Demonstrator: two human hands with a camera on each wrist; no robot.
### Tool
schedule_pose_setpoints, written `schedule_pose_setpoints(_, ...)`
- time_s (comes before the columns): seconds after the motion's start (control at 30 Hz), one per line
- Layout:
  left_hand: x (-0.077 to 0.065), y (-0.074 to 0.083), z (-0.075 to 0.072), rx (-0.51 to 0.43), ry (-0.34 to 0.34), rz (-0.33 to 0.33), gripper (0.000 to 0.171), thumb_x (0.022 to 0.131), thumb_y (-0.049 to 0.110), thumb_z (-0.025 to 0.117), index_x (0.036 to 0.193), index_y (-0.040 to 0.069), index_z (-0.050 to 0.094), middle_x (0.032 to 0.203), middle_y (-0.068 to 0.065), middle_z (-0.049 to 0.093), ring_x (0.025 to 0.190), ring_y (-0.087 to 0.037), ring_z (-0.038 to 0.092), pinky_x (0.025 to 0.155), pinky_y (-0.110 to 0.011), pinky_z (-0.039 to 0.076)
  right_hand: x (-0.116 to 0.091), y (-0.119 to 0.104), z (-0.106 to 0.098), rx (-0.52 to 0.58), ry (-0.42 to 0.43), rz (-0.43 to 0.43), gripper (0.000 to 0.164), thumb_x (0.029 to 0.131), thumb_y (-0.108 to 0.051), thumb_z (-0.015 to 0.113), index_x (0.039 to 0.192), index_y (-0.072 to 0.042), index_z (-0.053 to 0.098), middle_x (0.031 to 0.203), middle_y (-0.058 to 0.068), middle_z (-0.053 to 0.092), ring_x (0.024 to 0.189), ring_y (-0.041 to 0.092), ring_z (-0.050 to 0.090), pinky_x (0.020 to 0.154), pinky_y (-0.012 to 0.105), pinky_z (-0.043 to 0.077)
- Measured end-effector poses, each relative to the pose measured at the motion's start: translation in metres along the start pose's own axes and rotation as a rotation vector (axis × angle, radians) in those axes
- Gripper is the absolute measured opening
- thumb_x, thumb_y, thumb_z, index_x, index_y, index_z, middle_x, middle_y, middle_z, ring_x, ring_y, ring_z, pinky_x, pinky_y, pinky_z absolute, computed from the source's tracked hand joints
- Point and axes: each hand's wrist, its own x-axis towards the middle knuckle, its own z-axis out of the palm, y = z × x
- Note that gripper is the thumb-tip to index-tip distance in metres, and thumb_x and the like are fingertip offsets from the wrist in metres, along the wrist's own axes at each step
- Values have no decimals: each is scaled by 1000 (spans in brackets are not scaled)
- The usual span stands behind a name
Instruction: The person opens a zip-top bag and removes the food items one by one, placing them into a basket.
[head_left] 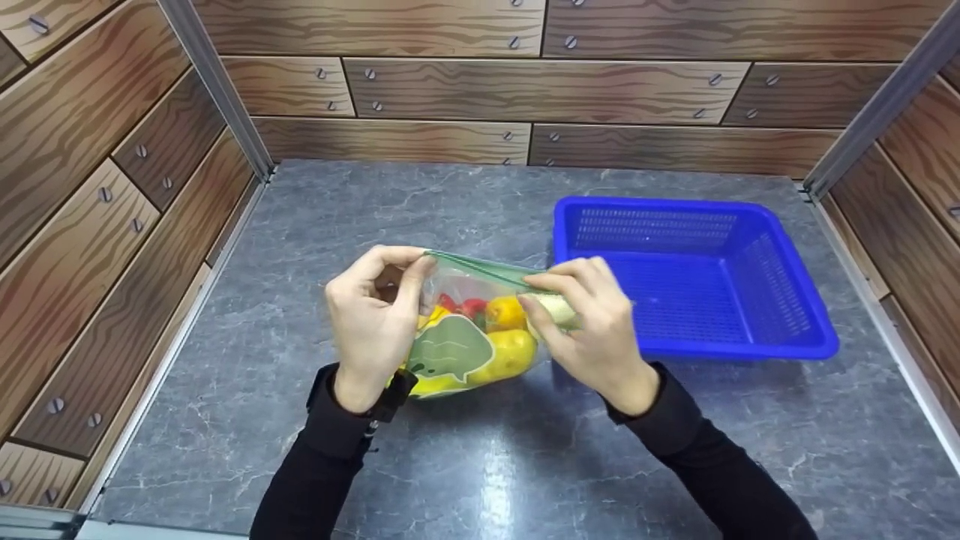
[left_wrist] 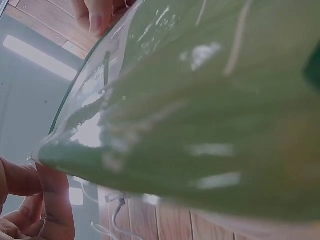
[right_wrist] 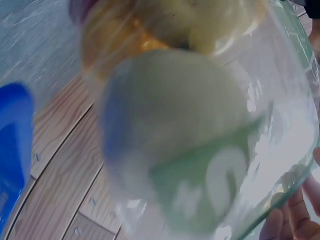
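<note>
A clear zip bag [head_left: 480, 279] with a green top strip and a green leaf-like print hangs between both hands above the table. Yellow and red produce [head_left: 507, 352] shows through its side, with a pale rounded item [head_left: 553, 309] near the right hand. My left hand [head_left: 379, 315] pinches the bag's upper left corner between thumb and forefinger. On the right, my right hand [head_left: 589, 322] pinches the green strip near the other top corner. In the right wrist view, the pale round item [right_wrist: 175, 100] lies blurred behind the plastic. What exactly the produce is cannot be told.
A blue plastic basket [head_left: 784, 351] with slotted walls stands to the right, just behind the right hand. The grey marble-patterned table [head_left: 360, 202] is bounded by wood-patterned walls [head_left: 540, 90] at the back and both sides.
</note>
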Motion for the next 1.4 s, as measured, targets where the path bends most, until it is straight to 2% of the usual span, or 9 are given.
schedule_pose_setpoints(0.3,-4,-8,-3,-25,-29,-2,7,90,14,70,93,8,72,69,-5,65,52,-6,52,48,-19,41,-12,16,21,33,94,6,48,98,-39,54,61,-9,48,52,-1,32,48,7,25,50,23,22)
schedule_pose_setpoints(0.47,-15,-32,-9,-73,-166,68,11,91,10,67,100,15,67,78,1,64,62,-4,55,56,-21,48,-13,23,23,28,146,-45,51,98,-36,56,58,-9,42,49,-3,28,44,5,21,41,23,18)
schedule_pose_setpoints(0.63,-16,-32,-16,-138,-309,98,16,91,6,66,103,17,65,81,4,63,65,-4,56,58,-23,49,-11,25,23,33,158,-80,50,98,-35,57,57,-9,43,48,-3,31,43,5,23,40,23,19)
schedule_pose_setpoints(0.73,-7,-20,-20,-160,-384,61,12,94,23,65,102,14,66,79,1,65,63,-5,57,56,-24,50,-10,24,23,38,154,-117,49,98,-35,56,58,-10,44,48,-4,32,41,5,25,39,23,21)
schedule_pose_setpoints(0.87,16,-5,-26,-179,-485,-45,59,93,59,51,96,3,68,78,-9,68,55,-5,56,48,-24,49,-8,23,24,51,151,-190,49,99,-35,55,58,-11,44,48,-5,33,40,5,26,37,23,22)
schedule_pose_setpoints(0.93,29,-5,-28,-203,-532,-97,69,93,64,43,93,-1,68,78,-15,67,53,-7,57,46,-27,49,-8,23,24,70,158,-228,49,99,-34,55,58,-11,43,48,-5,32,40,5,25,37,23,21)
schedule_pose_setpoints(1.0,40,-8,-29,-204,-570,-137,57,99,51,45,94,-1,67,80,-18,67,53,-10,58,47,-30,51,-8,24,23,92,164,-259,49,99,-33,56,57,-11,44,49,-5,31,40,5,23,38,23,20)
schedule_pose_setpoints(1.17,61,-11,-16,-52,-711,-157,18,94,27,64,97,11,70,85,-5,70,60,-14,61,55,-29,54,-7,25,22,128,163,-301,49,98,-33,57,57,-11,45,49,-5,30,42,7,22,39,25,18)
schedule_pose_setpoints(1.4,71,0,10,213,-1074,-68,41,84,55,69,101,18,74,81,9,72,64,-5,63,63,-23,54,-4,25,21,118,124,-345,51,100,-33,54,55,-12,41,48,-5,30,41,7,22,38,25,20)
